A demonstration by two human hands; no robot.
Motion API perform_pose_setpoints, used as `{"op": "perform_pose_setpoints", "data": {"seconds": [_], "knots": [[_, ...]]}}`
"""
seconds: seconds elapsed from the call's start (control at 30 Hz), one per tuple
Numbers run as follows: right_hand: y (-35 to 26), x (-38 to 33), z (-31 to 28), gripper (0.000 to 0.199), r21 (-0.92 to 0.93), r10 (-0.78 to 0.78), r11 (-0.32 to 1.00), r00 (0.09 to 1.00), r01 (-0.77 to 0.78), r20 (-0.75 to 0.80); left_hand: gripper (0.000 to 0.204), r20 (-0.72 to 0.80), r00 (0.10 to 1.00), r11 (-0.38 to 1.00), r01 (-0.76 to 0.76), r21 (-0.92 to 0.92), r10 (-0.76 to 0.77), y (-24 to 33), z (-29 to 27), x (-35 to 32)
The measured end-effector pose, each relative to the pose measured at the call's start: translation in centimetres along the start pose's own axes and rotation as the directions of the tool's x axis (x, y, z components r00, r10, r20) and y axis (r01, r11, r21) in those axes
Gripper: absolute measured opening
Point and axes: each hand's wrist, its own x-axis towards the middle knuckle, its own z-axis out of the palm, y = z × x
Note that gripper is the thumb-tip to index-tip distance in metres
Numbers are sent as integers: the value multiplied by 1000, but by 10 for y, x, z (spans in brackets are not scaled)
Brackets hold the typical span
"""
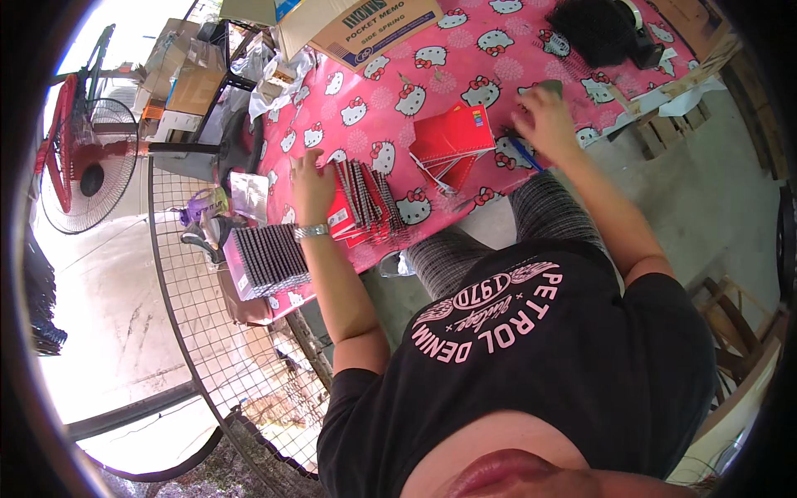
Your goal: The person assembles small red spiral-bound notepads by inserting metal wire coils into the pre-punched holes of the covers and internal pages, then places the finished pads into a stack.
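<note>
My left hand [312,192], with a metal watch on its wrist, rests at the left end of a row of red spiral notebooks [365,199]. Its fingers are stretched out and apart. To the right lies a loose pile of red notebooks [455,141], the upper ones fanned over the lower. Beyond that pile my right hand [545,124] is above the table, thumb and fingers apart. A small dark green piece [553,85] shows at its fingertips; whether they touch it I cannot tell. Below this hand lies a blue pen-like stick [525,153].
A pink patterned cloth [390,91] covers the table. At its left edge stands a stack of black-spiral notebooks [267,259]. An open cardboard box [374,33] is at the back, a black mesh heap [594,33] at the far right. A fan [91,166] stands left.
</note>
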Motion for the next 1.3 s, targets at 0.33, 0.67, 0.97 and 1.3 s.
{"op": "perform_pose_setpoints", "data": {"seconds": [0.33, 0.67, 0.97, 1.3], "knots": [[166, 85, 21, 25, -455, 271, 868, 958, -199, 98, 29, -247, 839, 775, -543, -323, 485, 128, 38, -24], [152, 105, -13, 27, -133, 89, 988, 996, -84, 32, 28, -58, 732, 707, -673, -218, 679, 164, 77, -41], [-27, 55, -41, 31, 463, -89, 886, 972, -22, 216, 18, -231, 782, 790, -608, -78, 579, 159, 66, -15], [-55, 45, -26, 27, 640, -177, 763, 982, 91, 72, 19, -236, 776, 779, -618, -100, 585, 166, 74, -5]]}}
